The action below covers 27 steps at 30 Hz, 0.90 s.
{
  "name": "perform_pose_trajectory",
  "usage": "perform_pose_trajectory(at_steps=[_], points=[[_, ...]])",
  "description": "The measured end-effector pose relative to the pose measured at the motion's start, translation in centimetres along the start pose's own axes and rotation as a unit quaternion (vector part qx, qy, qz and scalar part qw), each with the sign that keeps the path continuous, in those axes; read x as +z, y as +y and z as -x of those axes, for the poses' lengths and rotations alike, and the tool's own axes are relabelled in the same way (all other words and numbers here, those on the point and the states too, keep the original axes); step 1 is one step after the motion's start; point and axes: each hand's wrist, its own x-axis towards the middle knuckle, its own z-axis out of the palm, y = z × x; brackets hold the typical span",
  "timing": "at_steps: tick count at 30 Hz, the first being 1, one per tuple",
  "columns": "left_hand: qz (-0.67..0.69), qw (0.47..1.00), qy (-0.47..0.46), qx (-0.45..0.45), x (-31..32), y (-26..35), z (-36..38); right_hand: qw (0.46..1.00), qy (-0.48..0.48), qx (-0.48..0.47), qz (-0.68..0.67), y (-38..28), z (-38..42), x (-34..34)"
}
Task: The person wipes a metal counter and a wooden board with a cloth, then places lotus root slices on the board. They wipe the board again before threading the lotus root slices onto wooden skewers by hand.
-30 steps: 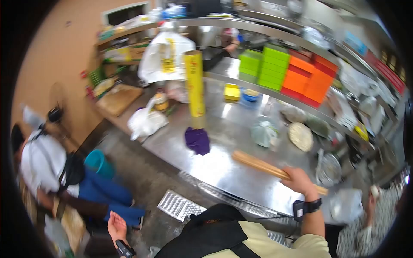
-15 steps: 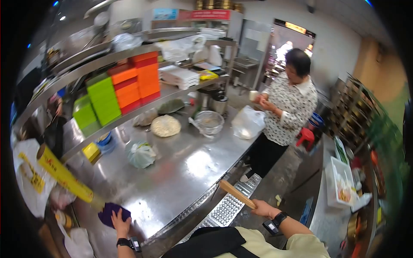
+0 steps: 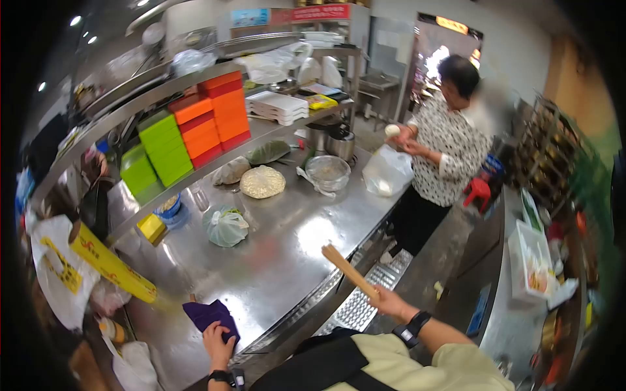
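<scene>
My left hand (image 3: 219, 341) is at the table's near edge, its fingers curled onto a dark purple cloth (image 3: 210, 315) that lies bunched on the steel top. In my right hand (image 3: 390, 304) is a bundle of light wooden sticks (image 3: 349, 270), gripped at its near end. The bundle slants up and left, over the table's front edge. Left of the cloth stands a long yellow printed roll (image 3: 114, 262), not touched by either hand.
On the steel table (image 3: 287, 241) are a tied greenish bag (image 3: 225, 226), a bag of pale pieces (image 3: 262, 182) and a clear bowl (image 3: 327, 172). Green boxes (image 3: 163, 146) and orange boxes (image 3: 223, 107) stack on the shelf. A person (image 3: 450, 143) stands across, holding something round and white.
My left hand and the purple cloth have shifted right and toward me. My right hand has brought the sticks a little up and left. The view has turned slightly.
</scene>
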Motion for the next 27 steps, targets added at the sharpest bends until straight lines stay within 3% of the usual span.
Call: perform_pose_trajectory(at_steps=[2, 3, 4, 5, 7, 8, 11, 14, 19, 21, 23, 26, 27], points=[[-0.013, 0.999, 0.022, -0.042, -1.5, 0.8, 1.9, 0.994, 0.020, -0.098, 0.049, 3.0, -3.8, 0.5], [0.015, 0.985, 0.043, -0.165, -1.5, 0.7, 3.0, 0.983, 0.033, -0.162, 0.076, 3.4, -5.6, 0.7], [0.047, 0.973, 0.097, -0.205, -1.5, 0.6, 3.8, 0.988, -0.018, -0.141, 0.059, 3.6, -7.8, 0.5], [0.077, 0.955, 0.150, -0.244, -1.5, 0.4, 4.6, 0.992, -0.077, -0.082, -0.051, 1.7, -8.7, 0.2], [-0.087, 0.939, 0.158, -0.291, 0.2, -2.4, 6.4, 0.992, -0.087, -0.022, -0.084, -1.7, -9.7, -0.6], [-0.169, 0.922, 0.158, -0.312, 0.7, -3.2, 6.7, 0.996, -0.076, -0.030, -0.047, -3.1, -9.7, -1.3], [-0.134, 0.870, 0.113, -0.462, 1.3, 0.7, 3.4, 0.995, -0.098, 0.009, 0.026, -0.4, -12.6, -4.1], [-0.090, 0.933, 0.139, -0.321, 6.3, 0.7, -0.8, 0.995, -0.092, -0.013, 0.034, 4.6, -15.4, -7.0], [-0.010, 0.995, 0.092, -0.040, 14.9, 15.7, -15.0, 0.994, -0.102, 0.025, -0.018, 5.2, -15.9, -12.6], [-0.002, 0.999, 0.049, 0.023, 19.0, 20.4, -19.4, 0.996, -0.077, 0.016, -0.030, 7.8, -16.2, -13.9], [0.011, 0.994, -0.061, 0.096, 22.2, 24.6, -23.0, 0.997, -0.072, -0.002, 0.009, 10.4, -16.3, -14.9], [0.038, 0.958, -0.187, 0.213, 23.9, 29.9, -24.0, 0.990, -0.084, 0.065, -0.094, 10.1, -15.1, -15.5], [0.059, 0.946, -0.228, 0.224, 23.8, 30.4, -23.9, 0.992, -0.061, 0.038, -0.104, 9.1, -14.3, -15.1]])
